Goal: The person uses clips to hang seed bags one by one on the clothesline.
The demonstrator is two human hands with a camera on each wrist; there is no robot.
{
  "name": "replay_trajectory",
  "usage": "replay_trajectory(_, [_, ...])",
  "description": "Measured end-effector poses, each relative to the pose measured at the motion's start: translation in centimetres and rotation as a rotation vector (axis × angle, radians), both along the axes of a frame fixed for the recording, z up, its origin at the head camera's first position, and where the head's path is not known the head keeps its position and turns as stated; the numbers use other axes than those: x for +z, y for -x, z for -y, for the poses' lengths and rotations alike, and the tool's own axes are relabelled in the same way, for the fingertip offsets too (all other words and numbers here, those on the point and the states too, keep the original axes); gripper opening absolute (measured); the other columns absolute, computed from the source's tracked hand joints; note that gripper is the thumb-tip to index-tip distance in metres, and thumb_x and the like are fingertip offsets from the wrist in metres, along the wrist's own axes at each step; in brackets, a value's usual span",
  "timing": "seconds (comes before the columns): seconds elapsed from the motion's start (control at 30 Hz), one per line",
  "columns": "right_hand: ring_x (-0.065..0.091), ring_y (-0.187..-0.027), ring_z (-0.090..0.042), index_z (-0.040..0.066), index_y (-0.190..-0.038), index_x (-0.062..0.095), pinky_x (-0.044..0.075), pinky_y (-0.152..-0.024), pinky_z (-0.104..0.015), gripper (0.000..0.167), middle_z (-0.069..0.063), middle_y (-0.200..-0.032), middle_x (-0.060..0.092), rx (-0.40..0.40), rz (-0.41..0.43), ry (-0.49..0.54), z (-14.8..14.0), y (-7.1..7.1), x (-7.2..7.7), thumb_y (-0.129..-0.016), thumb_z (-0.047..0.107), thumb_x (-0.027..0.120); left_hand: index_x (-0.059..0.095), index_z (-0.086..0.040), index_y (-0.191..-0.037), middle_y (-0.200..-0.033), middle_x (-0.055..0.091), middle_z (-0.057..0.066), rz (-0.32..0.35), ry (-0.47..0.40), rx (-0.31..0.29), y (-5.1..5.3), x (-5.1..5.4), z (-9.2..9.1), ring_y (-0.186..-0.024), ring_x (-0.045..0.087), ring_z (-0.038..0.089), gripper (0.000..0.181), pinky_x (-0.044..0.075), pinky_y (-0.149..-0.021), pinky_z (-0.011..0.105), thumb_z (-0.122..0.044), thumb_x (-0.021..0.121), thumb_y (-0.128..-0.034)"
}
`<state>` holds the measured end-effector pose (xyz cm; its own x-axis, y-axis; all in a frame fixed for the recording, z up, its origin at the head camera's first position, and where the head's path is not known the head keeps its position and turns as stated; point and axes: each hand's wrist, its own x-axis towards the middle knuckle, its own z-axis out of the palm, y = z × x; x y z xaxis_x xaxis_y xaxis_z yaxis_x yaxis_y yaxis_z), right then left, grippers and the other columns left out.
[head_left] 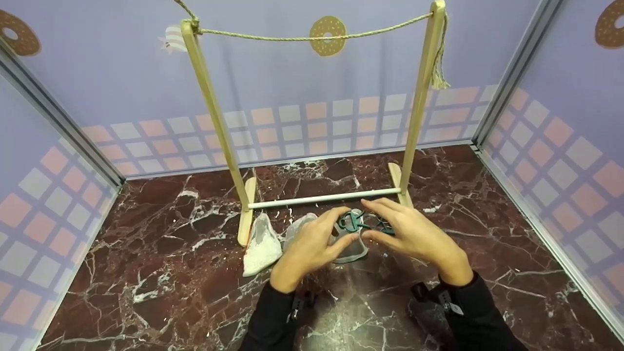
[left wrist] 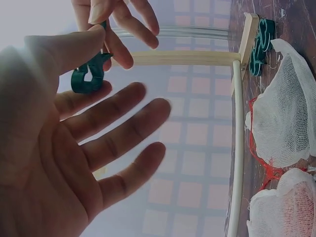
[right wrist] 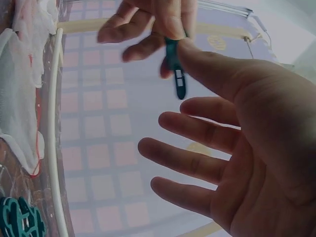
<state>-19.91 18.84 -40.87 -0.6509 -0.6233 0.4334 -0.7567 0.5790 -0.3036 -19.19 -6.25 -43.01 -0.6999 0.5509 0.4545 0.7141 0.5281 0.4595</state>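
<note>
A stand (head_left: 224, 131) rises from the tabletop (head_left: 165, 263), its two posts joined at the top by a rope (head_left: 268, 37) and low down by a bar (head_left: 324, 199), with the back wall (head_left: 282, 73) behind it and side walls (head_left: 570, 87) to the left and right. Before the bar lie three bags in a row: the left bag (head_left: 263, 251) beside the stand's left foot, the middle bag (head_left: 294, 230) partly behind the left grip (head_left: 312, 241), the right bag (head_left: 355, 254) farther right. Above the latter, a clip (head_left: 352, 222) sits between the left grip and right grip (head_left: 417, 231), while other clips (left wrist: 260, 49) lie near the stand's right foot.
</note>
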Motion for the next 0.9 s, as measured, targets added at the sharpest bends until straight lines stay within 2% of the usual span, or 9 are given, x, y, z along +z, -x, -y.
replay_trajectory(0.1, [0.062, -0.119, -0.022, 0.005, -0.144, 0.054, 0.051, -0.101, -0.040, 0.064, -0.010, -0.137, 0.061, -0.002, 0.004, 0.013, 0.07, 0.10, -0.15, -0.095, 0.042, 0.070, 0.050, -0.002, -0.142, -0.116, 0.068, 0.008, -0.020, -0.005, 0.002, -0.04, 0.08, 0.02, -0.073, 0.063, 0.015, 0.058, 0.056, -0.074, 0.026, -0.040, 0.063, -0.1005])
replay_trajectory(0.2, [0.064, -0.115, -0.021, 0.006, -0.141, 0.057, 0.053, -0.097, -0.040, 0.060, -0.008, -0.134, 0.063, -0.003, 0.012, 0.047, 0.07, 0.16, -0.25, -0.095, 0.041, 0.071, 0.050, -0.003, -0.143, -0.123, 0.066, 0.009, -0.020, -0.020, -0.007, 0.00, 0.10, 0.04, -0.080, 0.065, 0.016, 0.058, 0.056, -0.079, 0.028, -0.040, 0.063, -0.1007])
replay_trajectory(0.27, [0.066, -0.110, -0.021, 0.007, -0.140, 0.058, 0.055, -0.093, -0.040, 0.058, -0.007, -0.131, 0.064, -0.005, 0.017, 0.074, 0.03, 0.20, -0.33, -0.094, 0.040, 0.073, 0.050, -0.003, -0.143, -0.122, 0.067, 0.008, -0.013, -0.026, -0.007, 0.01, 0.11, 0.06, -0.081, 0.065, 0.016, 0.058, 0.056, -0.078, 0.027, -0.040, 0.063, -0.1006])
replay_trajectory(0.5, [0.067, -0.105, -0.016, 0.008, -0.135, 0.061, 0.056, -0.090, -0.038, 0.054, -0.005, -0.126, 0.066, 0.013, 0.019, 0.146, -0.12, 0.46, -0.53, -0.092, 0.037, 0.076, 0.050, -0.004, -0.144, -0.110, 0.068, 0.002, -0.008, -0.014, 0.003, 0.07, -0.02, 0.16, -0.070, 0.057, 0.007, 0.058, 0.053, -0.069, 0.022, -0.041, 0.062, -0.1004])
replay_trajectory(0.67, [0.066, -0.102, -0.014, 0.009, -0.131, 0.064, 0.057, -0.088, -0.039, 0.049, -0.002, -0.120, 0.068, 0.032, 0.061, 0.213, -0.12, 0.56, -0.64, -0.090, 0.033, 0.078, 0.050, -0.007, -0.144, -0.104, 0.068, 0.001, 0.009, -0.033, -0.021, 0.16, -0.12, 0.19, -0.077, 0.063, 0.011, 0.056, 0.054, -0.071, 0.023, -0.041, 0.061, -0.1013])
replay_trajectory(0.8, [0.066, -0.099, -0.013, 0.009, -0.128, 0.066, 0.057, -0.086, -0.039, 0.046, -0.001, -0.117, 0.069, 0.039, 0.095, 0.277, -0.02, 0.68, -0.67, -0.088, 0.029, 0.080, 0.050, -0.007, -0.144, -0.106, 0.069, 0.003, 0.044, -0.056, -0.040, 0.26, -0.27, 0.21, -0.081, 0.066, 0.012, 0.055, 0.057, -0.072, 0.025, -0.042, 0.059, -0.1020])
replay_trajectory(0.9, [0.068, -0.094, -0.014, 0.007, -0.124, 0.067, 0.058, -0.082, -0.035, 0.044, -0.003, -0.113, 0.070, 0.055, 0.106, 0.331, -0.01, 0.87, -0.71, -0.086, 0.020, 0.083, 0.051, -0.007, -0.143, -0.113, 0.068, 0.003, 0.059, -0.060, -0.036, 0.42, -0.39, 0.23, -0.083, 0.066, 0.012, 0.055, 0.058, -0.075, 0.028, -0.043, 0.060, -0.1016])
